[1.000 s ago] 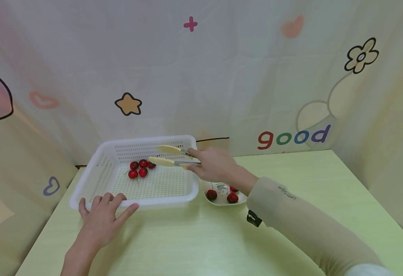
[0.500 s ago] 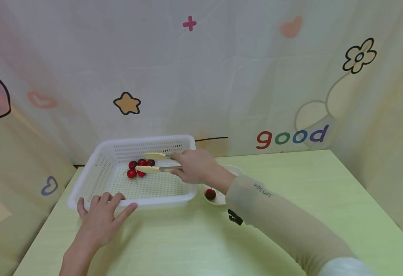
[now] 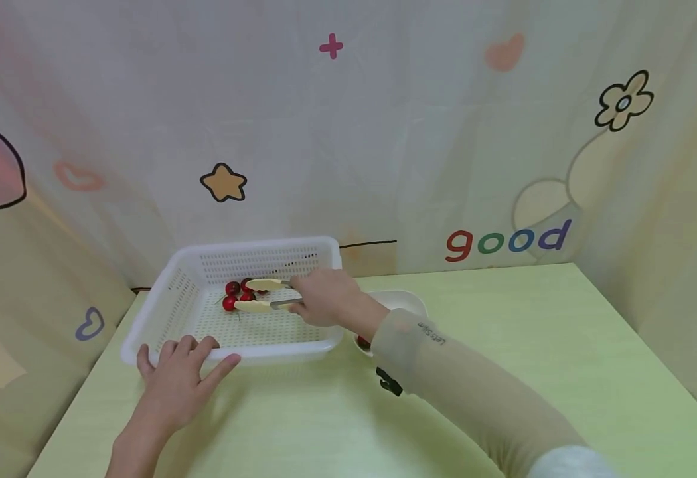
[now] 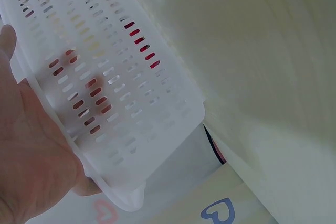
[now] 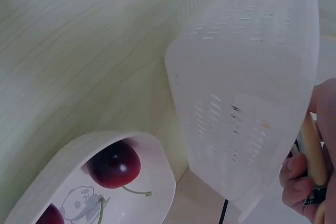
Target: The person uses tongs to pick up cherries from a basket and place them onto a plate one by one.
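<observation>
My right hand (image 3: 327, 297) grips a pair of tongs (image 3: 285, 303) with pale yellow tips. The tongs reach down into a white perforated basket (image 3: 229, 352), their tips spread around red cherries (image 3: 230, 303) clustered there. Part of the cluster is hidden behind the tips. At the basket's front left corner, my left hand (image 3: 178, 378) holds the rim, fingers hooked over it and thumb along the outside. The left wrist view shows the palm beside the basket wall (image 4: 121, 145), with red showing through the slots. In the right wrist view, fingers curl round the tong handles (image 5: 313, 150).
Right of the basket stands a small white bowl (image 3: 405, 299), partly covered by my right forearm. Inside it, dark red cherries (image 5: 114, 164) with green stems lie over a panda print. A printed curtain (image 3: 384, 133) hangs behind the pale green table (image 3: 504, 332).
My right hand has moved left and slightly down with the tongs, bringing their tips over the cherries in the basket. The left hand has stayed on the rim.
</observation>
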The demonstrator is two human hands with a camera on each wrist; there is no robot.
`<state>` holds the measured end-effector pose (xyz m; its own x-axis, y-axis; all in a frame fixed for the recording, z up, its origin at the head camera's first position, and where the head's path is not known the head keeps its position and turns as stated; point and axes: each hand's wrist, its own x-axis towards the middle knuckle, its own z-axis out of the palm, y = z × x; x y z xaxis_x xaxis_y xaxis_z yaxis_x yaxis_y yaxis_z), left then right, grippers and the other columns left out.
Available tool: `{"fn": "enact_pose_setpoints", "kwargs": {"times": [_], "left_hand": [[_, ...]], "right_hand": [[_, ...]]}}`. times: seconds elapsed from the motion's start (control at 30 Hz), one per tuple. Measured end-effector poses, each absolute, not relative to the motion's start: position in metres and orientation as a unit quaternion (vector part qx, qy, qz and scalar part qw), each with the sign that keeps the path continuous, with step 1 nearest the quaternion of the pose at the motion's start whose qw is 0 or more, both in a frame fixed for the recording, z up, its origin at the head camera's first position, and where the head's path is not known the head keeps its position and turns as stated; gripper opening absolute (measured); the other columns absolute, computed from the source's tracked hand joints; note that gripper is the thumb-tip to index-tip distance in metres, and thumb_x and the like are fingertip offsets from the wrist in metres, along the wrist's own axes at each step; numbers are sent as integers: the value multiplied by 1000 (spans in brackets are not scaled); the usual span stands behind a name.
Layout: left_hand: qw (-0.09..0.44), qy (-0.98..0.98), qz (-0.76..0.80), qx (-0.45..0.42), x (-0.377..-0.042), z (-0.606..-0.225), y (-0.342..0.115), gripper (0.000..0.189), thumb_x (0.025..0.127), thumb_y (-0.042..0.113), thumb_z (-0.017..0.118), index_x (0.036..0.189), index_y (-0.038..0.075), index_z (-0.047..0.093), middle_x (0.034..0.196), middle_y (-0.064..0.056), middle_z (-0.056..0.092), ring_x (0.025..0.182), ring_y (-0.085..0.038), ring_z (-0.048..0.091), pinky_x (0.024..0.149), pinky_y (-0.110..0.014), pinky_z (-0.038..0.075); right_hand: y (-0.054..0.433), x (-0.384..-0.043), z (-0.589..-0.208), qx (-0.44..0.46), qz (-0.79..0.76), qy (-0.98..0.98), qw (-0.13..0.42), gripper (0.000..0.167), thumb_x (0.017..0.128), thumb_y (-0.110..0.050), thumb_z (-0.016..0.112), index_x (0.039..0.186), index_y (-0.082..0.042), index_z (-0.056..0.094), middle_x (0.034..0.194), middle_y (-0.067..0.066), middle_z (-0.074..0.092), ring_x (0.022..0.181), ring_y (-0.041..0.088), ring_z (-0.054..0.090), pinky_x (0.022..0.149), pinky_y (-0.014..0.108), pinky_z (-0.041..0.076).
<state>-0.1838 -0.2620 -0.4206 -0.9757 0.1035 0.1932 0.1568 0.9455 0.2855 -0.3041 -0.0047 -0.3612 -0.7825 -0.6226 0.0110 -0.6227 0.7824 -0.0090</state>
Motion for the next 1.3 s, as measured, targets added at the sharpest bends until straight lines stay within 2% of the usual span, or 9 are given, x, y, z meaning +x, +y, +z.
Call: {"fn": "enact_pose_setpoints", "kwargs": {"times": [0.2,0.63,0.87,1.3], "left_hand": [[87,-983,-150,-65,-184,-421,-263,60,99,69,49,117,13,65,111,-15,58,111,-47,47,100,-83,1],[92,-982,-151,-67,-183,-420,-262,58,99,67,50,117,14,65,109,-14,58,110,-47,47,100,-83,2],[90,-982,-150,-68,-184,-420,-261,59,99,67,50,117,13,65,110,-15,59,110,-47,47,100,-84,2],[88,-983,-150,-66,-184,-420,-261,61,99,68,49,119,12,64,112,-16,59,110,-47,47,100,-84,2]], "right_hand": [[-14,-307,-365,314,-16,-949,-4,39,103,-49,59,125,-18,65,82,-4,61,67,13,54,52,28,43],[-24,-314,-370,310,-57,-949,5,38,103,-50,57,117,-17,66,82,-3,61,65,12,51,53,27,45],[-27,-315,-372,310,-80,-947,7,39,103,-50,59,120,-17,68,89,-4,65,69,11,53,55,27,49],[-25,-314,-371,304,-76,-950,2,35,104,-48,58,116,-17,68,79,-5,61,67,11,51,55,27,46]]}}
